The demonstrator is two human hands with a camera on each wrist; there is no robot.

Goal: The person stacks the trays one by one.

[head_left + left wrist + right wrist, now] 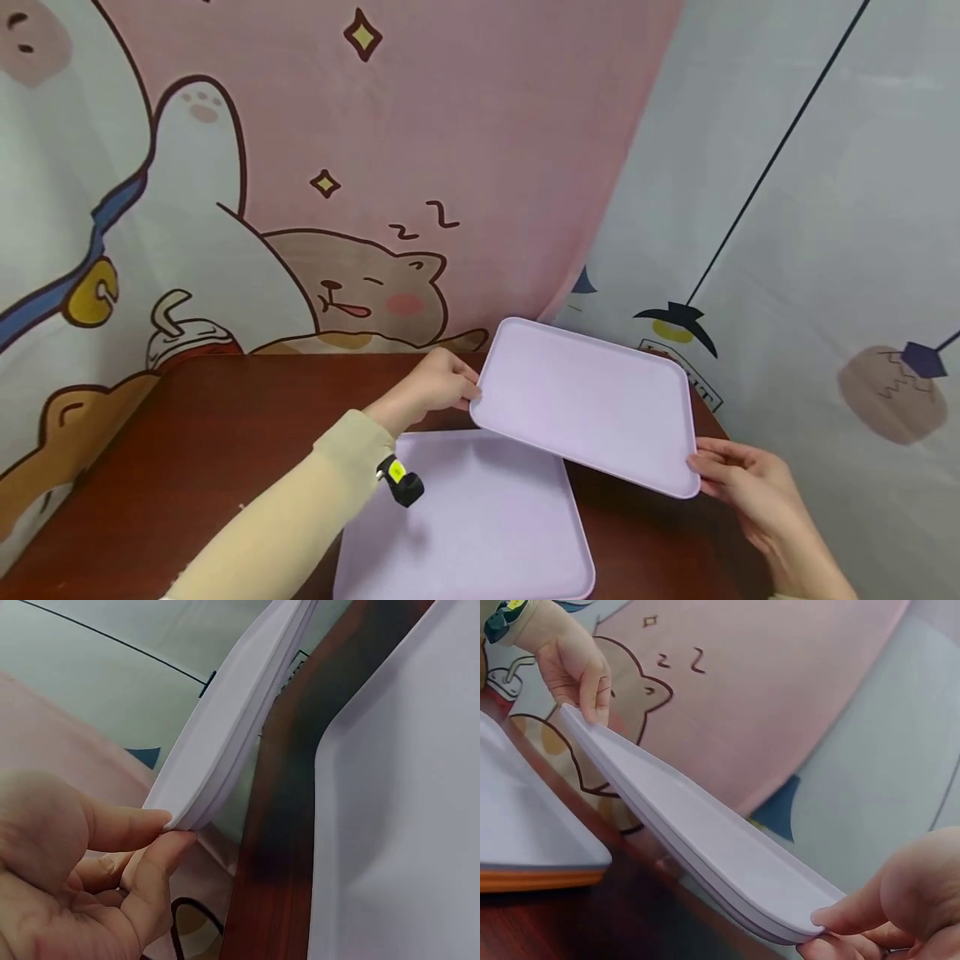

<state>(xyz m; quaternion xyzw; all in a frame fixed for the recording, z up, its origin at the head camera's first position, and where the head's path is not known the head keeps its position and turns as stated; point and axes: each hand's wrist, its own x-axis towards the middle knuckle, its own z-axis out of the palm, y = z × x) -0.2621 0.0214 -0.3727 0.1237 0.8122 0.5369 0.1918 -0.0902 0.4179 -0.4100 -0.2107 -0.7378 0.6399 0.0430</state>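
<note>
A pale lilac rectangular tray is held up in the air, tilted, by both hands. My left hand pinches its left edge, thumb on one side and fingers on the other. At the opposite end my right hand pinches the lower right corner. Layered rims show along the tray's side in the right wrist view; I cannot tell whether it is one tray or several nested. A second lilac tray lies flat on the table, partly under my left forearm.
Beneath the flat tray an orange edge shows in the right wrist view. The dark red-brown table runs back to a curtain printed with cartoon animals. A black camera is strapped to the left wrist.
</note>
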